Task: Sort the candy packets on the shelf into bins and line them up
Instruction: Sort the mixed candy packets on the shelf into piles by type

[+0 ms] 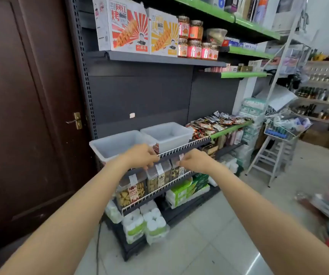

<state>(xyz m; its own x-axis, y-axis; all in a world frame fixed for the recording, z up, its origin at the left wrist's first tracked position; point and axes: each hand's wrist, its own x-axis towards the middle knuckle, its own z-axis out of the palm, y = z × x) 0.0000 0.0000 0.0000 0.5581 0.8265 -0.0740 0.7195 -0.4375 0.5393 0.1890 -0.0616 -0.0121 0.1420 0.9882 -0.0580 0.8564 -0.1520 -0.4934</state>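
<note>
1. Your left hand (142, 155) is at the wire front rail (181, 147) of the shelf, fingers curled down over it; it seems to pinch a small packet (155, 148) against the rail, but the view is blurred and you cannot be sure
2. Your right hand (194, 160) is just beside it, lower on the rail, with thumb and fingertips closed on a small pale packet or tag (181, 156)
3. The two clear plastic bins (118, 143) (167, 132) stand side by side on the shelf behind your hands, and both look empty
4. The candy packets (217, 123) lie in a loose pile on the green-edged shelf, well apart to the right of the bins
5. Risk: the left bin hangs a little over the shelf edge, so a push from your left wrist could tip it off
6. Risk: a packet held so lightly may slip through the wire rail onto the cookie jars (132, 192) below
</note>
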